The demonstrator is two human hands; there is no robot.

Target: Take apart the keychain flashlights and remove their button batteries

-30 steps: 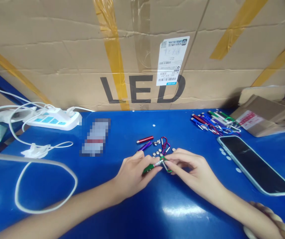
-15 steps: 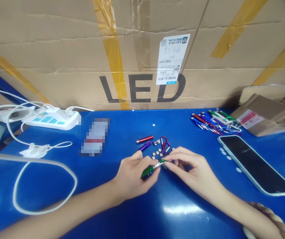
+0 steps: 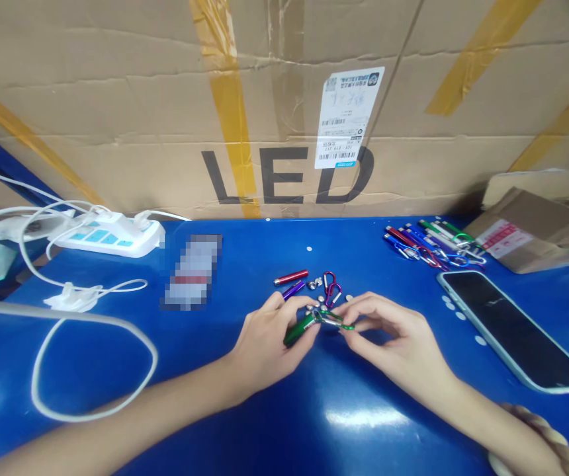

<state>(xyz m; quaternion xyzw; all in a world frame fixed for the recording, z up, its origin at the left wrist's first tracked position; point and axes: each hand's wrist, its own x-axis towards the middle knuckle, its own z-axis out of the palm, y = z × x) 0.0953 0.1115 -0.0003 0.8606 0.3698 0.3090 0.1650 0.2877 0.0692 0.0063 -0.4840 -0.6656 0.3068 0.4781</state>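
My left hand [image 3: 270, 337] is closed around a small green flashlight [image 3: 298, 330], its end pointing up and to the right. A green carabiner [image 3: 335, 320] joins that end, and the fingertips of my right hand [image 3: 386, 327] pinch its far side. Just beyond the hands lie a red tube [image 3: 291, 277], a purple tube [image 3: 293, 290] partly behind my left fingers, and a red and purple pair of carabiners [image 3: 331, 289]. Several button cells [image 3: 323, 301] are scattered close to my fingertips, some of them partly covered.
At the back right lies a pile of coloured flashlights with carabiners [image 3: 428, 243], beside a small cardboard box [image 3: 523, 231]. A phone [image 3: 515, 330] rests on the right. On the left are a white power strip [image 3: 116, 238] and looping cables [image 3: 153, 357]. A large carton [image 3: 155, 132] stands behind.
My right hand has shifted slightly right, and the green carabiner now shows stretched out between both hands. At the flashlight's end, the silver part seen before is no longer exposed.
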